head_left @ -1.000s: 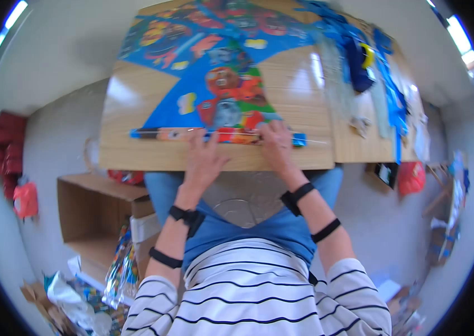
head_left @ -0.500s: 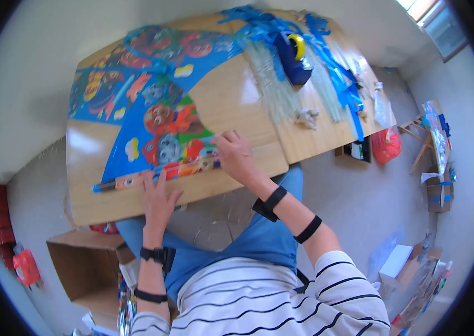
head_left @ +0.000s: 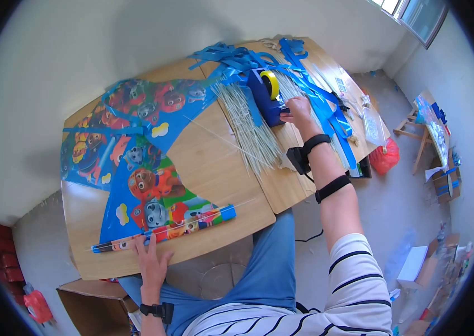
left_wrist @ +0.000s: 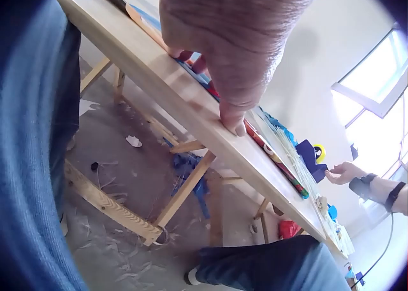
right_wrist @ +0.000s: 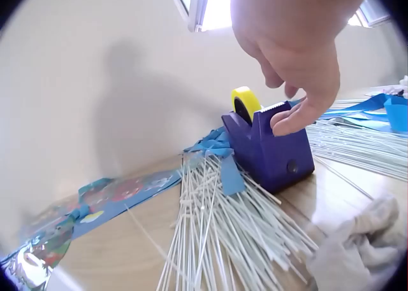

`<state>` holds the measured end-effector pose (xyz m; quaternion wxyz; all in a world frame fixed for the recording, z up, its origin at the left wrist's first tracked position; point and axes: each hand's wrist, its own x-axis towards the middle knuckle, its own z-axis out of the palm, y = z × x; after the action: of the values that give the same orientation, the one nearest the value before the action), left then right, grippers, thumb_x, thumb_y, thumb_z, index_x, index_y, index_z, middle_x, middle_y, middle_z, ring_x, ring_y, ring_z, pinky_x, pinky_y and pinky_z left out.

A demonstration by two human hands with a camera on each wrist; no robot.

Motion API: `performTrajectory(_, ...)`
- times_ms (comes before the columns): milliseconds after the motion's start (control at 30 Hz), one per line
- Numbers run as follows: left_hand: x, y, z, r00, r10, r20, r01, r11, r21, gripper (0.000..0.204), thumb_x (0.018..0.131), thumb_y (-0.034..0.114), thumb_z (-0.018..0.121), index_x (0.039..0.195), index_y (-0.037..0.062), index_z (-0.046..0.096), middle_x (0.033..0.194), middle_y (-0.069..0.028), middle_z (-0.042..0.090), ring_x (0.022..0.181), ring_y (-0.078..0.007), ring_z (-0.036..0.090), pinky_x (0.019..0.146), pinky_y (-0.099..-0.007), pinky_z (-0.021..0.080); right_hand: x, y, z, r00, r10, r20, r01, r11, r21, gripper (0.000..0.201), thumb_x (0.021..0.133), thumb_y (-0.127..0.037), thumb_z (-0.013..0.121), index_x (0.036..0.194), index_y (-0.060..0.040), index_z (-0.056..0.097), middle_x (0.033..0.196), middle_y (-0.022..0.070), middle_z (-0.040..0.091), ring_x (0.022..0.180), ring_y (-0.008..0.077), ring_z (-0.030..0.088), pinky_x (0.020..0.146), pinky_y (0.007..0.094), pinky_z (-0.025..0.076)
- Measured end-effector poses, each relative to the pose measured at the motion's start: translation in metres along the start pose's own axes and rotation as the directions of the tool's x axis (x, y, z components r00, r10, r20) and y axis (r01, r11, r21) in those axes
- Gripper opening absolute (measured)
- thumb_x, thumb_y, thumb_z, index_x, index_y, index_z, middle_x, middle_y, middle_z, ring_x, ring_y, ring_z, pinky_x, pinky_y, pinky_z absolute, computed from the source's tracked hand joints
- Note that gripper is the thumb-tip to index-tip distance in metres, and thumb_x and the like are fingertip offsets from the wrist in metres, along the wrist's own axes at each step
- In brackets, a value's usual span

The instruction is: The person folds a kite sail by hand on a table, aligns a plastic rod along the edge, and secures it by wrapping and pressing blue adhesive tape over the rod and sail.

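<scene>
A blue sheet printed with cartoon dogs (head_left: 153, 182) lies on the table. Along its near side runs a narrow printed strip (head_left: 192, 225) with a thin pale rod over it. My left hand (head_left: 152, 262) rests its spread fingertips on this strip; in the left wrist view the thumb (left_wrist: 233, 124) presses the wooden tabletop beside it. Farther right, my right hand (head_left: 299, 112) reaches to a dark blue tape dispenser (right_wrist: 268, 152) with a yellow roll (right_wrist: 245, 102). Its thumb touches the toothed cutter edge, the other fingertips apart above it.
Left of the dispenser lies a bundle of thin pale sticks (head_left: 248, 126). Blue ribbons (head_left: 323, 109) trail over the table's right part. A crumpled whitish glove-like piece (right_wrist: 357, 246) sits near the dispenser. Beside the person's legs stands a cardboard box (head_left: 94, 305).
My right hand has left the strip's right end and moved up and right to the tape dispenser. My left hand has stayed on the strip. The head view has turned to the right.
</scene>
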<state>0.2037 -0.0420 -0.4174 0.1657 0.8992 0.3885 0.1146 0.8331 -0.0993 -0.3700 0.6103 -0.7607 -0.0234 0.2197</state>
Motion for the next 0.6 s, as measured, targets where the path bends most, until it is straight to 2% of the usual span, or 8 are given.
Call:
performTrajectory(33,0.0,0.0,0.001,1.0,0.006,-0.004,-0.006,1.0,0.011,0.07,0.083,0.024,0.084,0.141,-0.0035,0.058,0.143,-0.0264,0.045,0.138,-0.0487,0.039,0.117,-0.0564,0.033,-0.001,-0.009,0.0,0.999,0.044,0.014,-0.044,0.999,-0.017,0.028,0.097,-0.01,0.066,0.121,0.0022,0.06,0.099,0.0204,0.067,0.075,0.0341,0.075,0.063,0.0493,0.066)
performTrajectory(67,0.0,-0.001,0.001,1.0,0.002,-0.004,-0.002,1.0,0.011,0.07,0.083,0.024,0.085,0.142,-0.0034,0.058,0.144,-0.0264,0.045,0.138,-0.0487,0.039,0.117,-0.0566,0.033,-0.005,-0.017,-0.003,0.997,0.054,0.061,-0.049,0.996,-0.076,0.022,0.096,-0.008,0.067,0.113,0.0046,0.06,0.096,0.0193,0.067,0.071,0.0321,0.073,0.063,0.0489,0.066)
performTrajectory(167,-0.001,0.0,0.003,1.0,-0.016,0.008,0.016,1.0,-0.002,0.07,0.083,0.024,0.085,0.142,-0.0032,0.058,0.144,-0.0262,0.045,0.139,-0.0489,0.039,0.117,-0.0571,0.034,-0.008,-0.024,-0.002,0.998,0.044,0.046,-0.039,0.993,-0.108,0.017,0.095,-0.005,0.067,0.103,0.008,0.06,0.095,0.0194,0.067,0.069,0.0313,0.072,0.061,0.0471,0.066)
performTrajectory(267,-0.001,0.001,0.0,1.0,-0.018,0.012,0.019,1.0,-0.011,0.07,0.082,0.024,0.085,0.142,-0.0026,0.058,0.145,-0.0264,0.045,0.139,-0.0498,0.039,0.117,-0.0581,0.033,-0.008,-0.017,-0.007,0.998,-0.035,0.055,0.036,0.999,-0.01,0.021,0.094,-0.004,0.067,0.096,0.0157,0.062,0.093,0.0254,0.069,0.073,0.0353,0.075,0.061,0.0483,0.067)
performTrajectory(367,-0.003,-0.006,0.005,1.0,0.021,-0.014,-0.021,1.0,0.004,0.072,0.081,0.025,0.086,0.141,-0.0019,0.059,0.144,-0.0268,0.044,0.139,-0.0511,0.038,0.117,-0.0594,0.033,-0.012,0.007,-0.02,0.984,-0.131,0.119,0.114,0.984,0.139,0.018,0.094,-0.003,0.066,0.097,0.0141,0.062,0.09,0.0238,0.068,0.079,0.0364,0.076,0.067,0.0481,0.067)
performTrajectory(467,-0.003,-0.006,0.006,1.0,0.016,-0.014,-0.017,1.0,-0.003,0.071,0.081,0.025,0.086,0.141,-0.0022,0.059,0.144,-0.0269,0.043,0.141,-0.0513,0.036,0.118,-0.0594,0.032,-0.022,0.032,-0.029,0.982,-0.115,0.153,0.08,0.973,0.218,0.02,0.096,-0.002,0.065,0.108,0.0134,0.059,0.097,0.0248,0.066,0.089,0.0404,0.075,0.078,0.0514,0.067)
performTrajectory(567,-0.001,-0.005,0.005,1.0,0.005,-0.009,-0.005,1.0,-0.02,0.071,0.081,0.025,0.086,0.14,-0.0023,0.059,0.144,-0.0266,0.043,0.141,-0.0513,0.036,0.118,-0.0597,0.032,-0.037,0.037,-0.024,0.981,0.128,0.145,-0.179,0.883,0.433,0.022,0.099,-0.003,0.062,0.114,0.0118,0.056,0.107,0.0267,0.062,0.097,0.0437,0.073,0.082,0.0528,0.067)
performTrajectory(600,-0.001,-0.004,0.003,1.0,0.009,-0.014,-0.01,1.0,-0.018,0.07,0.081,0.025,0.086,0.14,-0.0023,0.059,0.144,-0.0265,0.043,0.141,-0.0513,0.036,0.118,-0.0598,0.032,-0.027,0.045,-0.021,0.971,0.172,0.164,-0.236,0.79,0.566,0.021,0.101,-0.003,0.06,0.116,0.0098,0.052,0.116,0.0273,0.058,0.097,0.0448,0.073,0.084,0.0536,0.067)
